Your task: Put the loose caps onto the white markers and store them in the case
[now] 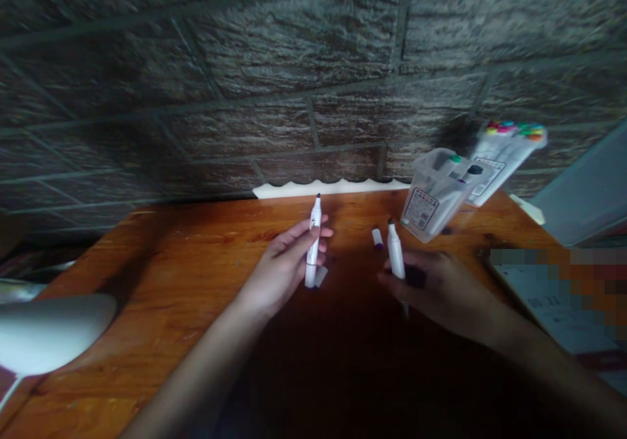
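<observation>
My left hand (289,256) is closed around a white marker (312,249), which stands nearly upright with its dark tip bare and pointing up. A small pale piece (321,276), perhaps a cap, shows beside its lower end. To the right, my right hand (431,282) grips another white marker (396,256) between thumb and fingers, its uncapped dark tip tilted toward the wall. On the table just beyond that marker lies a white cap (377,238) with a purple end. The palm side of my right hand is in shadow.
A clear plastic marker case (431,194) with a few markers stands at the right, before a fuller case (507,161) of colourful-ended markers. A white lamp head (53,331) is at the left. The brick-patterned wall (304,66) bounds the wooden table (196,249) behind.
</observation>
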`<state>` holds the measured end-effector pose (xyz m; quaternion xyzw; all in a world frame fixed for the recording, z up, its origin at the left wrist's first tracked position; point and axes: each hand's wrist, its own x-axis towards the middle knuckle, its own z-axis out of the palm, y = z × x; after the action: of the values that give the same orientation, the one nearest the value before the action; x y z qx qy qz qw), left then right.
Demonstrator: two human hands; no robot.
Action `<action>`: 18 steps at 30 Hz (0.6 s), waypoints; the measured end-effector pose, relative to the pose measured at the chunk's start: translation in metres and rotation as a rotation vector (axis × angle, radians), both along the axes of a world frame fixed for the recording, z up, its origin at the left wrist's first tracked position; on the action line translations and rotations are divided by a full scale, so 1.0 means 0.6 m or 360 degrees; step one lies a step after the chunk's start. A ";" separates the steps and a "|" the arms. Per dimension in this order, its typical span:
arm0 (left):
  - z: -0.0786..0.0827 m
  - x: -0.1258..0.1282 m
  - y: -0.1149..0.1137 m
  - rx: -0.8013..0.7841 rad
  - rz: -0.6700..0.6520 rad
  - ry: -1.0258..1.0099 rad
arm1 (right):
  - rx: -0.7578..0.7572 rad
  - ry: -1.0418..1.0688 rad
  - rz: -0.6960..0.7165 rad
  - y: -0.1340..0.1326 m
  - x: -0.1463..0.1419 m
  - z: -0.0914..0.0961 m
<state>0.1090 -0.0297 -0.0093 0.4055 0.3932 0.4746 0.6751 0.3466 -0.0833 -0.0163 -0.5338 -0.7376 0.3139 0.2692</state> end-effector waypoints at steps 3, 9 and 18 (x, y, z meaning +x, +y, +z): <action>-0.014 -0.010 0.014 0.0166 0.0140 0.0220 | -0.0003 -0.0345 0.0106 -0.005 -0.005 -0.004; -0.032 -0.010 0.025 0.0418 0.0194 0.0581 | 0.0117 -0.0667 0.0120 -0.009 -0.010 -0.008; -0.042 -0.006 0.030 0.0519 0.0278 0.0657 | 0.0298 -0.0599 -0.0312 0.017 0.013 -0.010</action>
<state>0.1051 -0.0116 -0.0342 0.5616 0.4744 0.4954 0.4628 0.3545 -0.0730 -0.0221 -0.6248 -0.7452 0.1116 0.2044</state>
